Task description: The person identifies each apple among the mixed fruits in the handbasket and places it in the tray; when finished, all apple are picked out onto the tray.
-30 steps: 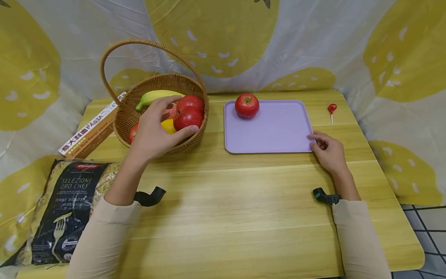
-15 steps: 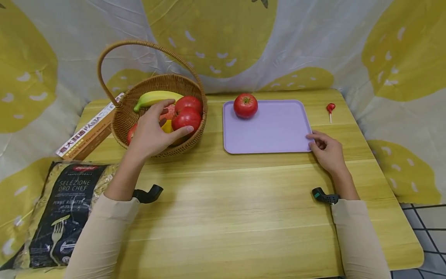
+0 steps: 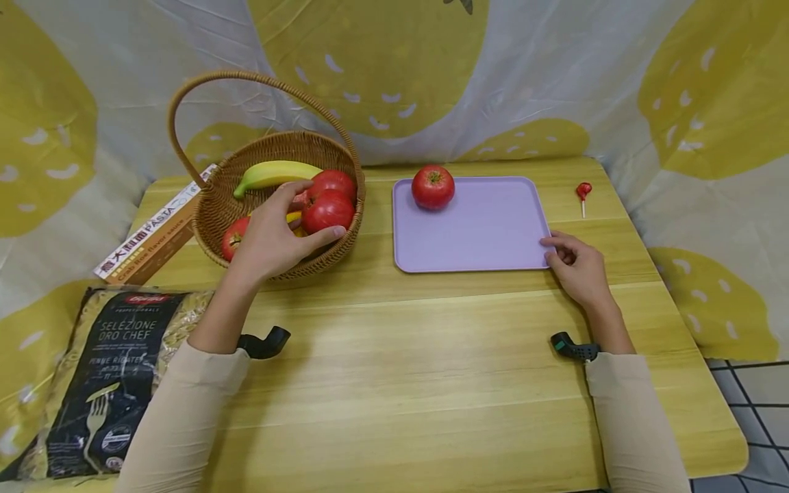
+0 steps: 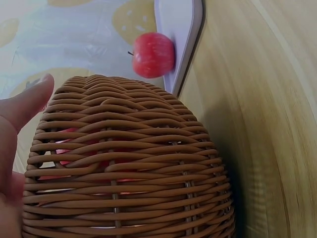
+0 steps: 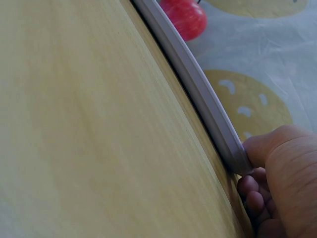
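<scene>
A wicker basket with a tall handle holds a banana, several red apples and a yellow fruit that is mostly covered. My left hand is over the basket's front, thumb and fingers spread beside the apples; its fingertips are partly hidden inside. In the left wrist view the basket's woven wall hides most of the fruit. My right hand pinches the near right corner of a lilac tray, thumb on the rim. One red apple sits at the tray's far left corner.
A red lollipop lies to the right of the tray. Left of the basket is a long pasta box. A large bag of penne lies at the table's front left. A patterned cloth hangs behind the table.
My left hand has shifted slightly toward the right within the basket, uncovering more of the apple at its left. The view drifts a little. My right hand stays at the tray corner.
</scene>
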### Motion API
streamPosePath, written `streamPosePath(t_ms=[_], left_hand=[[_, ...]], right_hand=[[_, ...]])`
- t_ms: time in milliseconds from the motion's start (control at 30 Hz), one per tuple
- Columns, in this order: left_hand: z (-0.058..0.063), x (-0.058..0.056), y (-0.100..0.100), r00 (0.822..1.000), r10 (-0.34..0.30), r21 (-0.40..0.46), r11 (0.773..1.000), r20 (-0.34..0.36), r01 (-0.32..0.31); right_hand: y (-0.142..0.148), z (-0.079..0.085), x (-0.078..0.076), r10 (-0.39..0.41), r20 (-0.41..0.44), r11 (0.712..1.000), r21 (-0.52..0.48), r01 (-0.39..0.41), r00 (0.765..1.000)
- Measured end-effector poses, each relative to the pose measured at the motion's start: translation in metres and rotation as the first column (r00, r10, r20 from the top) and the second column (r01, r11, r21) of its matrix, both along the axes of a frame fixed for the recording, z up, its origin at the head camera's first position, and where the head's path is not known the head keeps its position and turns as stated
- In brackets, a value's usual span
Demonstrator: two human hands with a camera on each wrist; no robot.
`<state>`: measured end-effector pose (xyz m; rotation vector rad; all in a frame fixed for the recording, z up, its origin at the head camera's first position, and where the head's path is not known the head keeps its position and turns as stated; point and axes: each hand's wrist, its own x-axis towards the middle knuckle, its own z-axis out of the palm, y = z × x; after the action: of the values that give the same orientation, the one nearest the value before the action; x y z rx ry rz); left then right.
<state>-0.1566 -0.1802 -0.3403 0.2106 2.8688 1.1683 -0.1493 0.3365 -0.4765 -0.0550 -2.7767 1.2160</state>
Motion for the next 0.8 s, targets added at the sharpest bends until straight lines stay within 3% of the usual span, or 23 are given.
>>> streamPosePath(t_ms=[800], left_hand=[[0.0012, -0.007, 0.0041, 0.996, -0.039, -0.117, 0.992, 0.08, 0.048]], right_hand=[[-0.0003, -0.0005, -0.0001, -0.003, -0.039, 0.999, 0.038, 0.005, 0.999]])
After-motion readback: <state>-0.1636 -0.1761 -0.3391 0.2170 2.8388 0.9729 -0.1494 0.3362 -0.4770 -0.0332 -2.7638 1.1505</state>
